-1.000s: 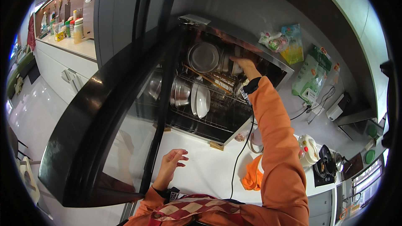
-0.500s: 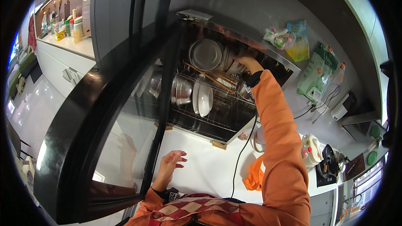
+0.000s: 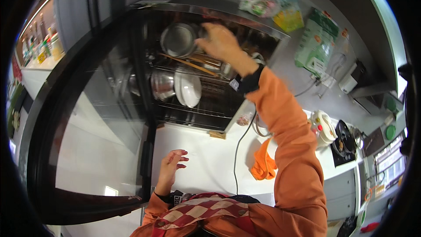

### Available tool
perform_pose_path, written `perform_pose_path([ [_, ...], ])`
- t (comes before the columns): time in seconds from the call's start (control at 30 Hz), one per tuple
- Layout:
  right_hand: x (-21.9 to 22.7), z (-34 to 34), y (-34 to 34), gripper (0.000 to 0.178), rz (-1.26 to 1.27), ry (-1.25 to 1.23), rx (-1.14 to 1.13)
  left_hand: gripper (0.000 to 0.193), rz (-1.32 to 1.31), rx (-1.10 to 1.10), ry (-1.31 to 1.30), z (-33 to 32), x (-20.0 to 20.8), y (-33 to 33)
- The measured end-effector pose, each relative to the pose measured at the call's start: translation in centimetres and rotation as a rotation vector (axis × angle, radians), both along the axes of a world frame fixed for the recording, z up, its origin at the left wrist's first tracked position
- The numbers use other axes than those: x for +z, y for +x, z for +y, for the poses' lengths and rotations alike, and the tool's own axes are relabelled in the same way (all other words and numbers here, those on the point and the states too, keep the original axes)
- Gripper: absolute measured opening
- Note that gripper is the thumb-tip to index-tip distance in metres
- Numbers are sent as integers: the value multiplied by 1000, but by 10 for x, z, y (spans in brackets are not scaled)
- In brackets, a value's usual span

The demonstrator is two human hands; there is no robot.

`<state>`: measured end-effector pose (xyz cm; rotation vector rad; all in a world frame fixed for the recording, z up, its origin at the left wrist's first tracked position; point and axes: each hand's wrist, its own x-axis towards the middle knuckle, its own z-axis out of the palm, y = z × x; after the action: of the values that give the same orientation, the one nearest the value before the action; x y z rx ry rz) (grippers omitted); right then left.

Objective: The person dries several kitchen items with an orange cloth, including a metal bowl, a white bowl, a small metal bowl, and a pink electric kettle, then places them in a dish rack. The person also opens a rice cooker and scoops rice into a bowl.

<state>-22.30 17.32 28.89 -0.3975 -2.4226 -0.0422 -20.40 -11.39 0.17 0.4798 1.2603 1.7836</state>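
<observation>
My right hand [image 3: 221,44] is at the upper shelf of an open dish cabinet [image 3: 193,121], over the dishes to the right of a round metal pan-like dish [image 3: 178,40]. Motion blurs its fingers, so I cannot make out whether they hold anything. Wooden chopsticks [image 3: 193,65] lie along the rack just below that dish. On the lower rack stand white plates or bowls [image 3: 189,90] on edge, beside a shiny metal bowl [image 3: 162,85]. My left hand [image 3: 170,169] hovers over the white counter, fingers apart and slightly curled, nothing in it.
The cabinet's black-framed glass door [image 3: 101,145] swings open on the left. An orange cloth [image 3: 264,163] and a black cord [image 3: 237,160] lie on the white counter [image 3: 206,164]. Plastic packages, including a green bag [image 3: 318,41], are behind. A black pan [image 3: 344,138] sits at the right.
My right hand has pulled back from among the bowls on the upper shelf toward the cabinet's front. The view has shifted, moving the cabinet left and up. My left hand stays over the counter.
</observation>
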Motion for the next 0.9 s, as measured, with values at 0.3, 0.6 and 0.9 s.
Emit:
perform_pose_path([
  [0.3, -188, -72, 235, 56, -1101, -879, 673, 28, 44, -178, -115, 55, -6, 52],
  [0.6, -317, 15, 548, 21, 209, -1263, -477, 27, 96, -393, -216, 115, -2, 136],
  [0.9, -371, 76, 721, 41, -161, -528, -1470, 27, 174, -513, -289, 143, 3, 204],
])
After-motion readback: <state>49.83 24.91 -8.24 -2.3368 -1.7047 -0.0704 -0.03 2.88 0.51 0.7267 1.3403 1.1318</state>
